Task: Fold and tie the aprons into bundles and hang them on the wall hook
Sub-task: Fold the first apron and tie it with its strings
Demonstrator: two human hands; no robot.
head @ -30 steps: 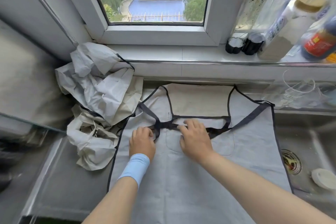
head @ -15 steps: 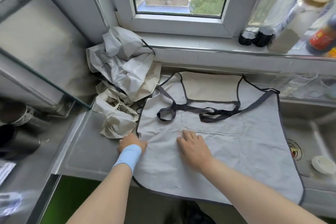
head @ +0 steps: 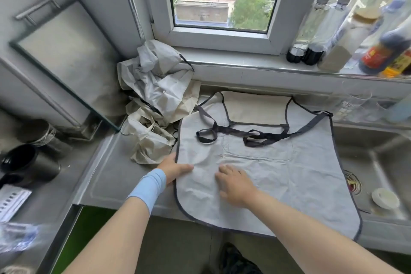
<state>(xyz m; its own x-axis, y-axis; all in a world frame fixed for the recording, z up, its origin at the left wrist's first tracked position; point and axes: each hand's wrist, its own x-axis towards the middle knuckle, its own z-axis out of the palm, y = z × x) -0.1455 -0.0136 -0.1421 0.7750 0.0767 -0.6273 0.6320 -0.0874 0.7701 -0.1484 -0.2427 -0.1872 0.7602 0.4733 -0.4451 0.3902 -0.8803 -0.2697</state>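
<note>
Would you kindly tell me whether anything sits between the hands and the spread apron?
Nothing visible does: the left hand grips the left edge of the apron, and the right hand rests flat on it.

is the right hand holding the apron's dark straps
No, the right hand rests flat on the grey apron, and the dark straps lie loose beyond it.

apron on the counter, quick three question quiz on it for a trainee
1. True or false: the grey apron is already tied into a bundle.
2. The dark straps are: A) loose on top of the apron B) knotted round it C) tucked beneath it.
3. Fill in: the left hand pinches the apron's ___ edge while the right hand rests flat on it.
Key: 1 false; 2 A; 3 left.
</note>
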